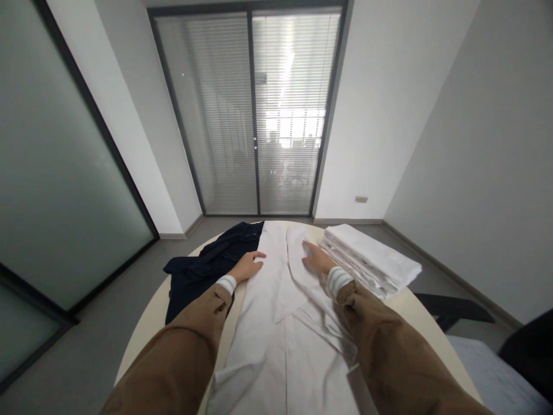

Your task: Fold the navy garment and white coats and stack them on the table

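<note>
A long white garment [264,340], which looks like a coat or shirt, lies spread lengthwise down the middle of the round table. One part of it is folded over itself on the right, with creases there. My left hand [248,266] rests at its left edge, thumb and fingers apart, beside the dark navy cloth. On the folded right part lies my right hand [318,259], its fingers also apart and touching the fabric. Some fingers of both hands are hidden from this angle.
Crumpled navy clothing [211,262] lies at the table's left. A stack of folded white cloth [374,256] sits at the right. The cream table [144,334] has a curved edge. Past its right side are a black chair part [453,308] and pale fabric [492,369].
</note>
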`<state>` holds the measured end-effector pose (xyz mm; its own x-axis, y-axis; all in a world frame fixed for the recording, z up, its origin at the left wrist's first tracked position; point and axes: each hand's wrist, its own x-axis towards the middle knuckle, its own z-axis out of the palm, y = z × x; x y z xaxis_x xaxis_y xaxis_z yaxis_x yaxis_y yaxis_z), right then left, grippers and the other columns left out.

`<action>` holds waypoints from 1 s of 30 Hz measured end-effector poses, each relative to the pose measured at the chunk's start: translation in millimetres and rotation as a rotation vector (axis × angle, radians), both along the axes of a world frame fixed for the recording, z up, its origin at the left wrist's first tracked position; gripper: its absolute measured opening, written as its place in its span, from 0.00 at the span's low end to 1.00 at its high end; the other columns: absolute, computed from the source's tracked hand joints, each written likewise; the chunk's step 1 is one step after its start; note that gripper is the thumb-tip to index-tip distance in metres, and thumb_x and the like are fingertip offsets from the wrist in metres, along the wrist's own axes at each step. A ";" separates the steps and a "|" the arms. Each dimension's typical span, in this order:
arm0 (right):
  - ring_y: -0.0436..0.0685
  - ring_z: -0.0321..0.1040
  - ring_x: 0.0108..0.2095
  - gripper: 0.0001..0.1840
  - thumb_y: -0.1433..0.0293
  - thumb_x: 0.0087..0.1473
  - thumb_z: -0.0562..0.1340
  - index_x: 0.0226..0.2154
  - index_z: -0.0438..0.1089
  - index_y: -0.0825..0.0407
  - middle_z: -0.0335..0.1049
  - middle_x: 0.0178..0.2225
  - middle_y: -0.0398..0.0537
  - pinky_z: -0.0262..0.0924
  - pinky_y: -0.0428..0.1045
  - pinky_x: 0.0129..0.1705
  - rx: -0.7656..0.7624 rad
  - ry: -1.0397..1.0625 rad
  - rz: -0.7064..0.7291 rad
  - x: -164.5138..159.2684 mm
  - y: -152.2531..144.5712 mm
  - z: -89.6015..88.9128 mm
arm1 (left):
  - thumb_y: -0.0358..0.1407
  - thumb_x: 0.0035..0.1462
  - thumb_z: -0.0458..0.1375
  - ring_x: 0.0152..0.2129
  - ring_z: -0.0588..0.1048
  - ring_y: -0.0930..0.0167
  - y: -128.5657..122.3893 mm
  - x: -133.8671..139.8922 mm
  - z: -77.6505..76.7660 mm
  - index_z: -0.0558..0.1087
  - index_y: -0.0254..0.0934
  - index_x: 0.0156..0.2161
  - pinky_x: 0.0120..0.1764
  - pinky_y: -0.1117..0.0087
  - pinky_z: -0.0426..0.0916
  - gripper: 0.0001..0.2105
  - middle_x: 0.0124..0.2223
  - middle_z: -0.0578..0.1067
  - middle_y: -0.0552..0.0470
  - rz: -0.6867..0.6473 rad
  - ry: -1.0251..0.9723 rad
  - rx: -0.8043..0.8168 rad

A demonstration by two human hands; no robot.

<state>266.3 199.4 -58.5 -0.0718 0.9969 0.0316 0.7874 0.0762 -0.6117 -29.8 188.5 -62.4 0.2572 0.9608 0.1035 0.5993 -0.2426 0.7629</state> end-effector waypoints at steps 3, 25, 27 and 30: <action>0.61 0.68 0.54 0.40 0.72 0.51 0.66 0.64 0.56 0.55 0.67 0.57 0.59 0.61 0.52 0.56 -0.070 0.017 0.035 10.4 -14.7 11.2 | 0.27 0.50 0.58 0.42 0.78 0.64 -11.6 -3.9 6.0 0.78 0.32 0.49 0.49 0.69 0.69 0.19 0.45 0.80 0.45 -0.037 0.025 -0.028; 0.58 0.72 0.40 0.17 0.61 0.57 0.61 0.43 0.77 0.54 0.77 0.40 0.53 0.62 0.49 0.42 -0.173 -0.066 0.006 27.9 -88.4 36.7 | 0.36 0.52 0.62 0.47 0.73 0.61 -71.0 -20.0 8.5 0.77 0.31 0.47 0.53 0.63 0.65 0.17 0.54 0.74 0.38 0.158 -0.003 0.140; 0.61 0.72 0.38 0.24 0.53 0.59 0.57 0.37 0.78 0.55 0.77 0.36 0.55 0.62 0.51 0.42 -0.207 -0.129 0.025 30.6 -100.5 42.9 | 0.41 0.56 0.59 0.39 0.74 0.64 -88.6 -24.0 15.2 0.78 0.33 0.41 0.47 0.65 0.67 0.14 0.44 0.77 0.42 0.111 -0.008 0.134; 0.64 0.72 0.41 0.33 0.44 0.58 0.52 0.35 0.77 0.55 0.77 0.40 0.58 0.61 0.54 0.44 -0.308 -0.210 0.119 31.7 -119.1 52.0 | 0.50 0.63 0.49 0.26 0.72 0.70 -114.2 -25.8 19.6 0.74 0.34 0.33 0.34 0.70 0.66 0.21 0.30 0.76 0.50 -0.107 -0.059 -0.009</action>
<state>298.0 80.2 -6.5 -0.1609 0.9415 -0.2960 0.8948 0.0125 -0.4464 -55.6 74.2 -42.8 0.3523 0.9291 0.1128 0.5240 -0.2957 0.7987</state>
